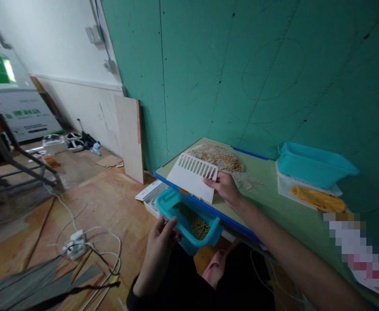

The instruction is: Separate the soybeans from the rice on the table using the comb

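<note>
A teal plastic bin [173,226] is tilted just below the table's front edge, with small greenish-yellow beans [196,222] lying in it. My left hand [163,235] is closed on the near left rim of this bin. In my right hand [225,188] is a white slotted scraper [189,179], pinched at its right end between thumb and fingers. The scraper hangs over the table edge above the bin, its row of slots facing the wall. Behind it, a heap of mixed pale grain and yellow beans [218,156] is spread on the green tabletop [260,194].
A second teal bin [315,164] stands at the table's right, with an orange-yellow cloth item [319,198] in front. A green wall [209,77] bounds the back. On the floor lie a power strip [76,244] and cables; a board [129,138] leans upright.
</note>
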Tool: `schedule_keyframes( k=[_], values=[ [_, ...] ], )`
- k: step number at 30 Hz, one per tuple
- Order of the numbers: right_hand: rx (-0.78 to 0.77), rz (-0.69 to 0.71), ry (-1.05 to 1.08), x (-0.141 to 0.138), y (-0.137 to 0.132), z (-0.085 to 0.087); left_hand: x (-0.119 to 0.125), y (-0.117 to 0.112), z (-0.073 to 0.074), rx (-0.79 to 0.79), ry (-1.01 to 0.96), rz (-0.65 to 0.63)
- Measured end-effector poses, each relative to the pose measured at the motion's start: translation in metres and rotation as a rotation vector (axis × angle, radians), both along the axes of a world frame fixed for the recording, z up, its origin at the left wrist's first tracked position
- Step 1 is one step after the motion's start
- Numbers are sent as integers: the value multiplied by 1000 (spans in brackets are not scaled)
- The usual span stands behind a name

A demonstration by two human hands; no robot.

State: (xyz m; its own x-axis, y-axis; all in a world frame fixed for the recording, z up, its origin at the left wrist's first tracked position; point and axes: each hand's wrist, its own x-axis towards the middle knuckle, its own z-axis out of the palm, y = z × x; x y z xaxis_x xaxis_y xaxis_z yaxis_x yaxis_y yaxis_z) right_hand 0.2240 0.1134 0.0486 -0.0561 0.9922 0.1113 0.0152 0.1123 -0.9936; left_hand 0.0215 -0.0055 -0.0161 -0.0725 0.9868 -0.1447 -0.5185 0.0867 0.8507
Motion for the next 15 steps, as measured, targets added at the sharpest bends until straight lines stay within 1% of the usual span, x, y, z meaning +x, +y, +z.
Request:
schedule_keyframes(
  k=[7, 15],
  values=[
    [19, 32, -7, -3, -2, 0, 0, 0, 2, -19, -15, 15],
    [67, 12, -45, -4, 0, -3, 0, -1, 7, -11, 1, 14]
  ],
)
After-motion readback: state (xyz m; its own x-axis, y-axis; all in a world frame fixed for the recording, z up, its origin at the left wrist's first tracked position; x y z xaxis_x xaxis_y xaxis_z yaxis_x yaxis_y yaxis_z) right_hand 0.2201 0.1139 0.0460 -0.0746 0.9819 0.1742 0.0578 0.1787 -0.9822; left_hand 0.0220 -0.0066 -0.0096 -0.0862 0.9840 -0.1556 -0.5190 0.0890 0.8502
